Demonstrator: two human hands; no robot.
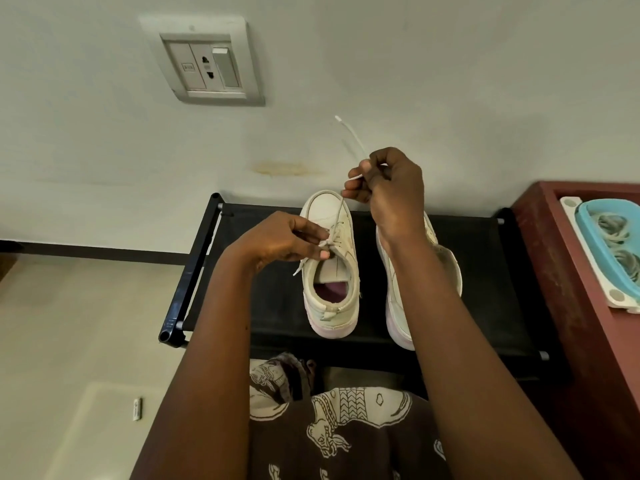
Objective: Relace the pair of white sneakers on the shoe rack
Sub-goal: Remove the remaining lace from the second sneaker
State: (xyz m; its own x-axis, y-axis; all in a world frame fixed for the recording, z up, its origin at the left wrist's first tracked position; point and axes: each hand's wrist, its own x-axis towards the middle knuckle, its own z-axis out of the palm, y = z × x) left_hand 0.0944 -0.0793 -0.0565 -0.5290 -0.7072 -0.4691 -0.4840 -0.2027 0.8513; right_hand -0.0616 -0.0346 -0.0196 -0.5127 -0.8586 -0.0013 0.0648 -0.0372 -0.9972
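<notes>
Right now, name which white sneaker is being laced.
The left white sneaker: left hand and right hand pinch its white lace; no hand holds the right sneaker.

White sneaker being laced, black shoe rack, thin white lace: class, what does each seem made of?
Left-hand white sneaker: smooth matte stitched panels, probably leather or synthetic. Black shoe rack: shelf looks like taut fabric; glossy tubes, metal or plastic. Thin white lace: seemingly woven cord, bends freely, stiff tip.
</notes>
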